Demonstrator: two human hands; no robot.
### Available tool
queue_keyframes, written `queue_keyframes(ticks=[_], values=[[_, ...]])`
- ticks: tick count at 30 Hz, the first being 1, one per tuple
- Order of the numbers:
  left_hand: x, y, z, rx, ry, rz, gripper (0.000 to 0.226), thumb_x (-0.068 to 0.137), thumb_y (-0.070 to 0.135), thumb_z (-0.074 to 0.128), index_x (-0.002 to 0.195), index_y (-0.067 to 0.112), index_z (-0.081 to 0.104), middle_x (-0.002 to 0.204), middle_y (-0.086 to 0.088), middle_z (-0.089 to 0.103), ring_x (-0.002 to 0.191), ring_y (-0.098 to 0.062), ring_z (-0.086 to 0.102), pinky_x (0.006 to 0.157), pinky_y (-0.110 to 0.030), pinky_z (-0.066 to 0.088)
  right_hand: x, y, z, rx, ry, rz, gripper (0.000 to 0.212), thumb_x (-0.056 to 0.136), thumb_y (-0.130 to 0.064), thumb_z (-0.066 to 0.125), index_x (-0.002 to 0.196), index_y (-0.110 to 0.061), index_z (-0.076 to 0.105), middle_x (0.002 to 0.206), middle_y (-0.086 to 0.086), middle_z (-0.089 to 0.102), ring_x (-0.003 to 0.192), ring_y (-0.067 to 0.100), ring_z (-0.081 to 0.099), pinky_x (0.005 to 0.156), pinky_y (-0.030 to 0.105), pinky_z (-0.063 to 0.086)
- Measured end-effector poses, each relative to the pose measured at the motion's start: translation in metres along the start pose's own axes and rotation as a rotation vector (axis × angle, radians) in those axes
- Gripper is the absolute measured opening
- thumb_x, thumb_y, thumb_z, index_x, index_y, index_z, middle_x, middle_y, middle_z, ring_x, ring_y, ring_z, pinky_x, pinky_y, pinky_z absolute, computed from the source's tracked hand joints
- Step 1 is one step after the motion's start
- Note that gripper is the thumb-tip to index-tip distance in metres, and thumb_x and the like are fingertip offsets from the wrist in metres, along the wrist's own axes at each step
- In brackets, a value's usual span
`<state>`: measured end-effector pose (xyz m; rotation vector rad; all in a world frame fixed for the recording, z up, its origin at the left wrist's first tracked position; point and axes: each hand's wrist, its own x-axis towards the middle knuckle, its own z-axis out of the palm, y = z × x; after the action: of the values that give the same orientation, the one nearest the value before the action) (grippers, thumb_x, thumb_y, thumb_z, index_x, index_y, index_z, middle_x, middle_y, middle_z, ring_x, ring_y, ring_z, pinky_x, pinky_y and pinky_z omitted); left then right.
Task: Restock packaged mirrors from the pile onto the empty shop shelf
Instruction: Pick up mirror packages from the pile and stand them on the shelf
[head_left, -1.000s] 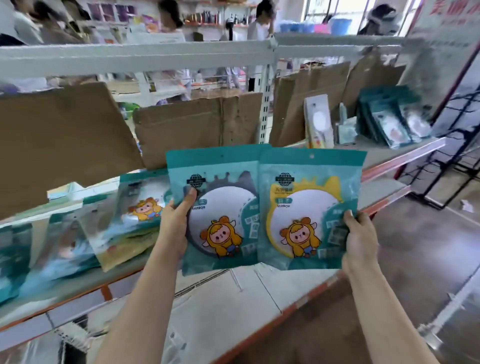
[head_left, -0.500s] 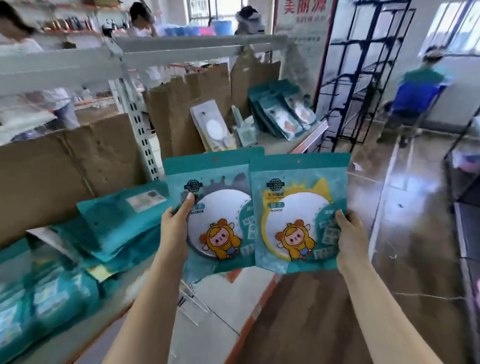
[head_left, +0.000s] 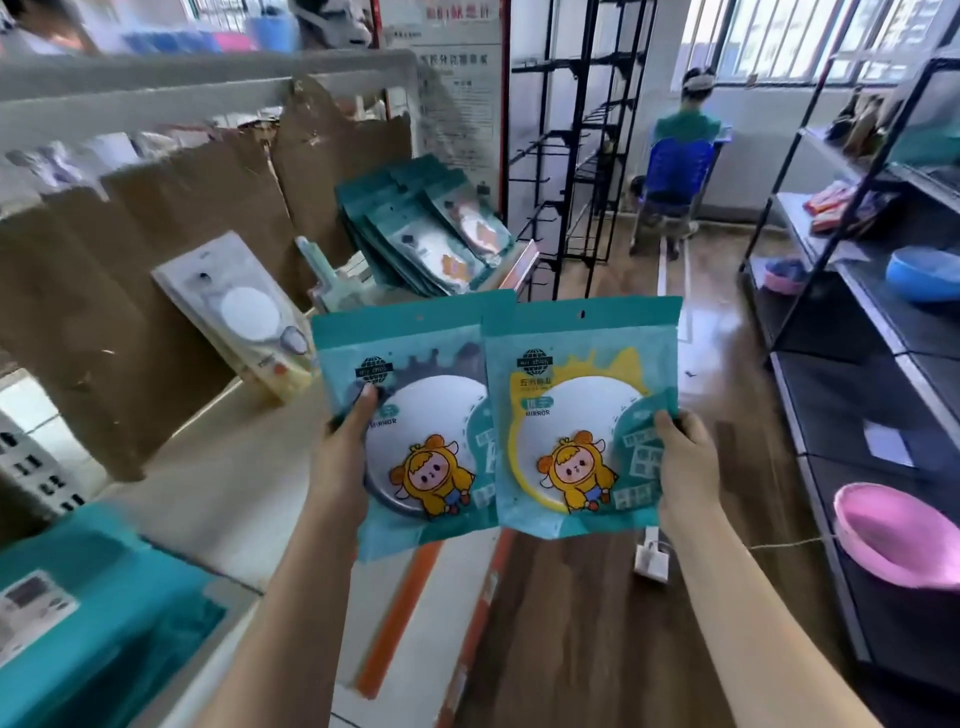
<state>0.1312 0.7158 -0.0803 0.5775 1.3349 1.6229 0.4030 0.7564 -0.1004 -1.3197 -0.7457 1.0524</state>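
Note:
I hold two teal packaged mirrors side by side in front of me, above the shelf's right end. My left hand (head_left: 345, 457) grips the grey-rimmed mirror pack (head_left: 415, 415) by its left edge, thumb on the front. My right hand (head_left: 685, 462) grips the yellow-rimmed mirror pack (head_left: 576, 415) by its right edge. The yellow pack overlaps the grey one slightly. A row of the same teal mirror packs (head_left: 431, 228) leans on the far end of the cream shelf (head_left: 218, 483). More teal packs (head_left: 93, 639) lie in a pile at the lower left.
A white hand-mirror pack (head_left: 244, 312) leans on cardboard backing (head_left: 156, 249). A black wire rack (head_left: 576, 135) stands past the shelf end. Dark shelving on the right carries a pink basin (head_left: 898, 540) and a blue basin (head_left: 924, 270). A person (head_left: 680, 156) sits by the window. Wooden floor (head_left: 597, 623) lies between.
My view has swung right along the shelf. Both packs stay in my hands, now nearer the leaning row of teal packs; the pile has slid to the lower left.

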Motion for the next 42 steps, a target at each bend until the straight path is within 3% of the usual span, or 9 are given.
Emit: queue_keyframes(ticks=[3, 9, 18, 23, 26, 28, 33, 37, 42], values=[[0.029, -0.01, 0.034, -0.013, 0.033, -0.013, 0.046, 0.072, 0.049, 0.07, 0.107, 0.018, 0.068, 0.1, -0.013, 0.072, 0.089, -0.039, 0.069, 0.083, -0.06, 0.052, 0.046, -0.001, 0.003, 0.013, -0.003, 0.003, 0.019, 0.098, -0.017, 0.046, 0.082, -0.019, 0.054, 0.084, 0.001, 0.06, 0.073, 0.016, 0.056, 0.068, 0.029, 0.043], [0.085, -0.02, 0.101, -0.037, 0.117, 0.064, 0.014, 0.088, 0.03, 0.063, 0.095, 0.019, 0.068, 0.096, -0.014, 0.072, 0.091, -0.043, 0.066, 0.085, -0.065, 0.048, 0.139, -0.015, 0.013, 0.017, -0.078, 0.063, 0.016, 0.098, -0.016, 0.045, 0.086, -0.019, 0.055, 0.085, -0.001, 0.062, 0.072, 0.015, 0.058, 0.066, 0.028, 0.045], [0.16, -0.024, 0.177, -0.043, 0.192, 0.075, 0.029, 0.087, 0.03, 0.064, 0.107, 0.009, 0.065, 0.098, -0.018, 0.071, 0.089, -0.043, 0.066, 0.083, -0.063, 0.05, 0.261, -0.028, 0.042, 0.001, -0.175, 0.065, 0.015, 0.098, -0.016, 0.045, 0.086, -0.017, 0.053, 0.085, 0.003, 0.06, 0.071, 0.017, 0.057, 0.064, 0.029, 0.044], [0.22, -0.022, 0.203, -0.056, 0.206, 0.086, 0.028, 0.087, 0.032, 0.063, 0.106, 0.012, 0.065, 0.095, -0.015, 0.072, 0.079, -0.035, 0.07, 0.076, -0.052, 0.055, 0.326, -0.028, 0.082, 0.03, -0.196, 0.082, 0.015, 0.098, -0.014, 0.045, 0.084, -0.016, 0.052, 0.081, 0.001, 0.059, 0.067, 0.015, 0.056, 0.059, 0.026, 0.043], [0.268, -0.016, 0.215, -0.068, 0.249, 0.126, 0.017, 0.088, 0.027, 0.062, 0.097, 0.013, 0.063, 0.072, -0.003, 0.073, 0.059, -0.02, 0.069, 0.063, -0.036, 0.054, 0.367, -0.031, 0.115, 0.005, -0.227, 0.05, 0.014, 0.098, -0.015, 0.046, 0.085, -0.014, 0.052, 0.079, 0.0, 0.059, 0.063, 0.014, 0.055, 0.053, 0.022, 0.045], [0.299, -0.01, 0.223, -0.086, 0.268, 0.141, 0.009, 0.089, 0.024, 0.062, 0.09, 0.016, 0.061, 0.063, 0.002, 0.071, 0.055, -0.016, 0.068, 0.063, -0.034, 0.054, 0.393, -0.035, 0.137, 0.006, -0.242, 0.048, 0.011, 0.098, -0.015, 0.046, 0.089, -0.013, 0.052, 0.078, 0.001, 0.059, 0.063, 0.014, 0.055, 0.05, 0.02, 0.045], [0.364, 0.006, 0.232, -0.168, 0.31, 0.154, 0.023, 0.087, 0.024, 0.065, 0.105, 0.011, 0.065, 0.083, -0.005, 0.073, 0.074, -0.026, 0.069, 0.082, -0.046, 0.054, 0.455, -0.047, 0.198, 0.057, -0.317, 0.04, 0.016, 0.097, -0.014, 0.047, 0.083, -0.015, 0.053, 0.079, 0.003, 0.059, 0.064, 0.017, 0.055, 0.055, 0.028, 0.044], [0.401, 0.007, 0.232, -0.201, 0.374, 0.117, 0.045, 0.081, 0.031, 0.071, 0.12, 0.012, 0.061, 0.1, -0.008, 0.072, 0.087, -0.027, 0.069, 0.084, -0.044, 0.054, 0.494, -0.043, 0.233, 0.048, -0.341, 0.036, 0.017, 0.097, -0.014, 0.047, 0.081, -0.016, 0.052, 0.075, 0.001, 0.057, 0.061, 0.015, 0.054, 0.052, 0.026, 0.044], [0.43, 0.009, 0.23, -0.186, 0.459, 0.147, 0.047, 0.073, 0.036, 0.072, 0.113, 0.012, 0.065, 0.097, -0.011, 0.072, 0.083, -0.029, 0.07, 0.079, -0.043, 0.055, 0.537, -0.042, 0.277, 0.05, -0.425, 0.057, 0.016, 0.097, -0.016, 0.048, 0.082, -0.016, 0.053, 0.075, 0.002, 0.058, 0.061, 0.017, 0.055, 0.051, 0.027, 0.045]])
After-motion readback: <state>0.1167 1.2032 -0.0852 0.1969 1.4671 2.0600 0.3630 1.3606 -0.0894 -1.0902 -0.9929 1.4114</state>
